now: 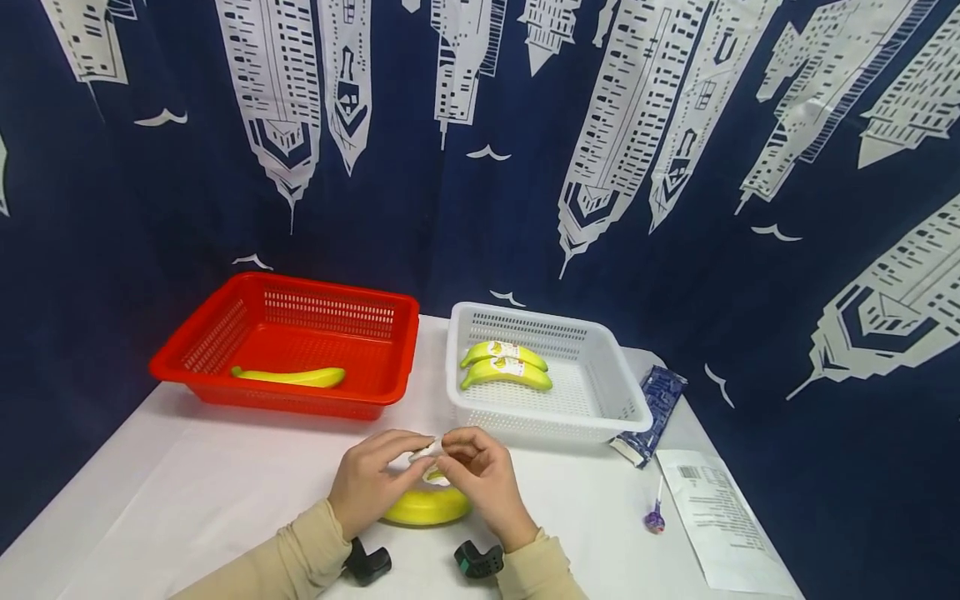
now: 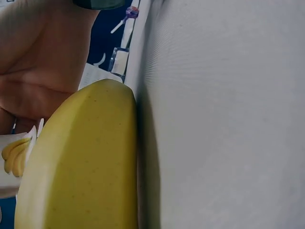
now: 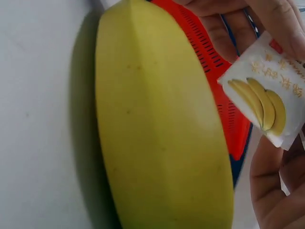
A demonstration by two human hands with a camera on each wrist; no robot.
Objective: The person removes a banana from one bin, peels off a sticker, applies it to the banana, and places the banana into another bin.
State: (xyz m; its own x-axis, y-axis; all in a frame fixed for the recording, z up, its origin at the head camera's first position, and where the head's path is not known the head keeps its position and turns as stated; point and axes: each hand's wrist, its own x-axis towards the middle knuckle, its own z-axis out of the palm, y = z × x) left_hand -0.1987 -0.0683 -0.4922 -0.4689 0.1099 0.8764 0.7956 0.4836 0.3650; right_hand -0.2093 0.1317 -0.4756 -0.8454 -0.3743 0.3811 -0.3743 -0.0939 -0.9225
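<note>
A yellow banana (image 1: 426, 507) lies on the white table under both hands. Above it, a small white label (image 3: 267, 93) printed with bananas and orange characters is held between the hands. The left hand (image 1: 382, 473) pinches it between thumb and fingers, the thumb overlapping its printed face in the right wrist view. The right hand (image 1: 483, 477) has curled fingers, with thumb and fingertips at the label's other side; the exact contact is partly hidden. In the left wrist view, the banana (image 2: 90, 157) covers much of the label (image 2: 16, 160).
A red basket (image 1: 408, 350) holding one banana (image 1: 292, 377) stands back left. Beside it, a white basket (image 1: 592, 400) contains two labelled bananas (image 1: 507, 373). To the right lie a blue packet (image 1: 660, 400), a purple lollipop (image 1: 655, 521) and a white printed sheet (image 1: 716, 517).
</note>
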